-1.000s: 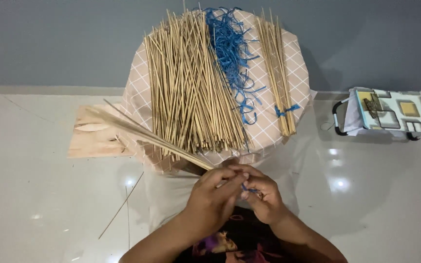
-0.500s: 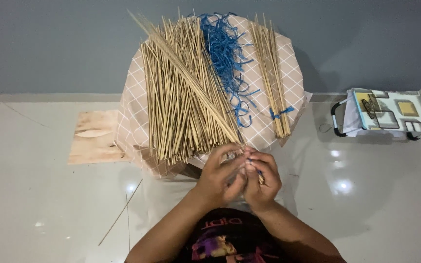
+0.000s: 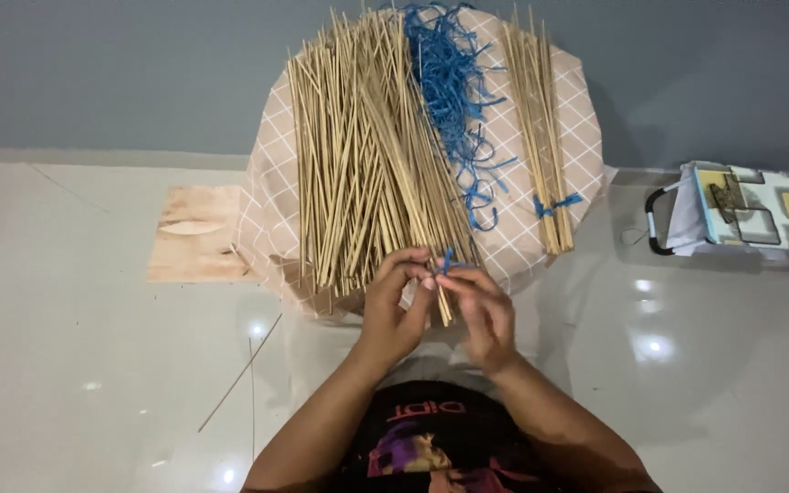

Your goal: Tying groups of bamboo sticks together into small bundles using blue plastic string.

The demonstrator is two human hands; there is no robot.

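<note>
My left hand (image 3: 393, 306) grips the near end of a thin bundle of bamboo sticks (image 3: 404, 178) that lies over the big loose pile of sticks (image 3: 349, 155) on the round table (image 3: 276, 196) with a checked beige cloth. My right hand (image 3: 478, 306) pinches a short blue string (image 3: 447, 259) at that same end of the bundle. A heap of blue strings (image 3: 454, 87) lies in the middle of the table. To its right rests a small bundle of sticks (image 3: 541, 119) tied with a blue string.
A flat wooden board (image 3: 195, 234) lies on the shiny white floor left of the table. A patterned bag with black handles (image 3: 746, 219) sits at the right. One loose stick (image 3: 239, 374) lies on the floor. A grey wall runs behind.
The bundle in my hands swung from pointing left, across the table, to pointing straight away over the pile. My hands rose toward the table edge and the blue string now shows between my fingers.
</note>
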